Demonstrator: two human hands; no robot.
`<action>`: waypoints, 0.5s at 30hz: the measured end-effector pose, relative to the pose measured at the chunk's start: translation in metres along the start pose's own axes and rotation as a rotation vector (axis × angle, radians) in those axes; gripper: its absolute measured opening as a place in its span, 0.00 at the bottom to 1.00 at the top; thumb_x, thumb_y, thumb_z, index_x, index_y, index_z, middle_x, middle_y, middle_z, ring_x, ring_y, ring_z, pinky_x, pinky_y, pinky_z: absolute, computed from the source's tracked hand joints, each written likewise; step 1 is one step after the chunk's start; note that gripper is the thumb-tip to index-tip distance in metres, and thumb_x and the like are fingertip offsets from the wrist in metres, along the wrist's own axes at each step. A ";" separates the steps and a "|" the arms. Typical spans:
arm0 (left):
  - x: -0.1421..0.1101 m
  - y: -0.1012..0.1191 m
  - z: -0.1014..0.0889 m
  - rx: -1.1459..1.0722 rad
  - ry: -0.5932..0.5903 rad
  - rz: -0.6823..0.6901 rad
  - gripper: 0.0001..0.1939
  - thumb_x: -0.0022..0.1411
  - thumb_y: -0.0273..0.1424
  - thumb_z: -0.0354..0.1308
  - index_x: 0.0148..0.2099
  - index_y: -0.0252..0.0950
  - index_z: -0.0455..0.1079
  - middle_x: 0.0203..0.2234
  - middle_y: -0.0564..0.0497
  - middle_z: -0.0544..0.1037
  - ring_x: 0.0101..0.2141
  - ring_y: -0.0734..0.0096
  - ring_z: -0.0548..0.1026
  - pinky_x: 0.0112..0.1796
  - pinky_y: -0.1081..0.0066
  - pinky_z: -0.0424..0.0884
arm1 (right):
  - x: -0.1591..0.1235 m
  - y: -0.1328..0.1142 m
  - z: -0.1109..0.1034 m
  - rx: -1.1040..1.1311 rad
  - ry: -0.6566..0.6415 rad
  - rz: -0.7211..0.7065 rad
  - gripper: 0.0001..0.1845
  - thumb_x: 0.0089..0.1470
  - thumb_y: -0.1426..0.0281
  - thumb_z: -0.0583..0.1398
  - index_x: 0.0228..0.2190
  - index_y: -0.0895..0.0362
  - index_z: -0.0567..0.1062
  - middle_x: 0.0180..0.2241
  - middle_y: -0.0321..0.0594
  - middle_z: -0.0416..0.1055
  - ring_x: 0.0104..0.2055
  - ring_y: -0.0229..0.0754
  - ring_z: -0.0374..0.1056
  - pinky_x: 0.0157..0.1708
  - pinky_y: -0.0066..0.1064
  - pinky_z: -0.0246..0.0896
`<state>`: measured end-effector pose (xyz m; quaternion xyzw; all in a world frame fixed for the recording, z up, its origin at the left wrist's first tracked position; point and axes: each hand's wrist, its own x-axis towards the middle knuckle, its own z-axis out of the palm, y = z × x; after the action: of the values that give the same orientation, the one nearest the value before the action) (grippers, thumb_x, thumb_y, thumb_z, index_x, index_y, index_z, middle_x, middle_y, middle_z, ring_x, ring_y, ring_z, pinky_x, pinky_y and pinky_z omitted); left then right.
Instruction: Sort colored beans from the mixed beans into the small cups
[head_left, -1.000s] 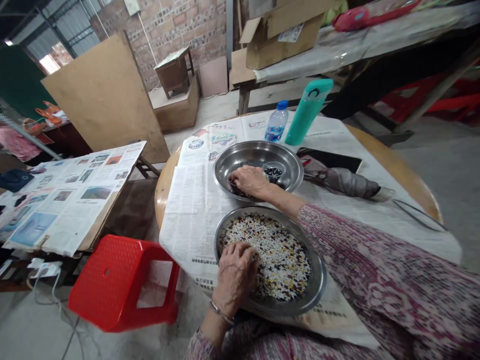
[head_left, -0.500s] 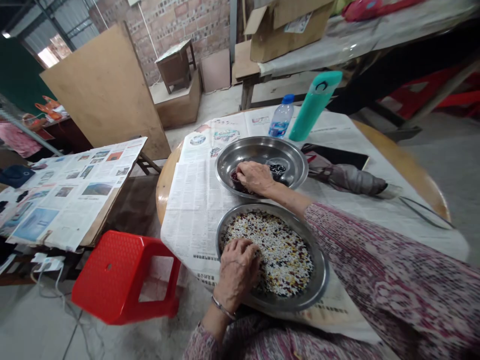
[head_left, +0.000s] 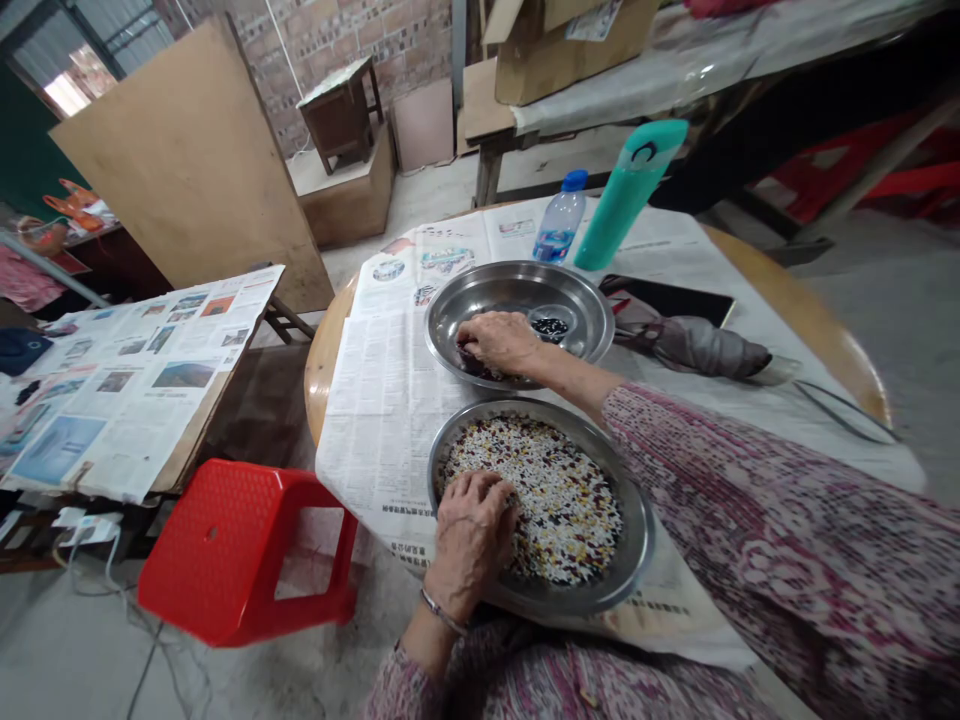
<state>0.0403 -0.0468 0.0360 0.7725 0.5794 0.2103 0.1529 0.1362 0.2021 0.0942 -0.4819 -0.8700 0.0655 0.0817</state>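
Note:
Close to my body stands a steel bowl holding a layer of mixed grains and beans, white, yellow, dark red and black. My left hand, with a bracelet at the wrist, rests at its left side with curled fingers; the fingertips are partly hidden against the grains. Beyond it is a second steel bowl. Inside that one, my right hand reaches down at the left with bent, closed fingers, near a dark heap it mostly covers. Small black beans or grains lie to its right in a clear round dish.
Behind the far bowl stand a blue-capped water bottle and a teal flask. A folded grey umbrella lies at the right beside a dark flat object. A red stool is left of the newspaper-covered table.
My right hand has shifted slightly left inside the far bowl, covering the dark red beans seen there before. My left hand stays at the near bowl. The view has tilted slightly.

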 end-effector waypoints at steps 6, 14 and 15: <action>-0.001 -0.001 0.000 0.004 -0.001 0.008 0.10 0.68 0.30 0.54 0.51 0.42 0.66 0.47 0.49 0.74 0.50 0.62 0.70 0.53 0.57 0.72 | -0.002 0.002 0.006 -0.006 0.023 -0.002 0.16 0.59 0.71 0.54 0.43 0.53 0.80 0.45 0.45 0.77 0.46 0.48 0.70 0.40 0.36 0.60; -0.002 -0.002 0.002 0.007 0.005 0.009 0.10 0.68 0.31 0.54 0.51 0.42 0.67 0.48 0.48 0.74 0.50 0.62 0.70 0.53 0.57 0.72 | -0.012 0.008 0.009 0.292 0.271 0.052 0.13 0.58 0.71 0.56 0.38 0.57 0.80 0.41 0.44 0.79 0.43 0.45 0.72 0.44 0.35 0.64; -0.002 -0.002 0.002 0.007 0.007 0.007 0.10 0.68 0.31 0.54 0.51 0.41 0.67 0.48 0.49 0.74 0.50 0.62 0.70 0.53 0.57 0.72 | -0.017 0.007 0.008 0.352 0.311 0.052 0.12 0.57 0.71 0.57 0.37 0.57 0.80 0.40 0.44 0.79 0.42 0.44 0.73 0.44 0.35 0.64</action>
<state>0.0395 -0.0480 0.0329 0.7742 0.5781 0.2116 0.1475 0.1495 0.1908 0.0834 -0.4868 -0.8094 0.1430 0.2957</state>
